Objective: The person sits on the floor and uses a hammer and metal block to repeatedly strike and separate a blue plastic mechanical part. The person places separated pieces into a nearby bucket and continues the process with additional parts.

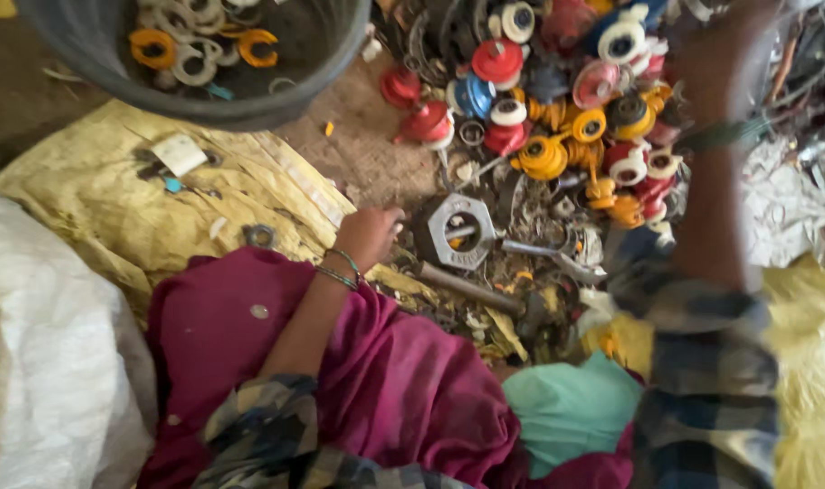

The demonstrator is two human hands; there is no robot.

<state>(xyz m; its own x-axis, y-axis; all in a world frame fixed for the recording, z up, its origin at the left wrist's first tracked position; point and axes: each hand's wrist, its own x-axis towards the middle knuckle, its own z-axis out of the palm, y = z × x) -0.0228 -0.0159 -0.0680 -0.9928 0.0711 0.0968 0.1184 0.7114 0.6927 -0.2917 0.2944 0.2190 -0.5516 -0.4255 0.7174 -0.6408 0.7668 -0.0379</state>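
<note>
Hexagonal metal part [458, 230] beside left hand [369, 234]

dull grey metal hex nut [458, 229]; glossy plastic caps [557, 100]; matt woven yellow sack [114, 199].

Left hand [369, 234] resting on ground, just beside grey hexagonal metal part [456, 230], metal rod [471, 288] near it, right hand [715, 54] blurred, raised over pile of red, yellow, blue plastic parts [557, 100], dark tub [249, 104] beyond left hand
</note>
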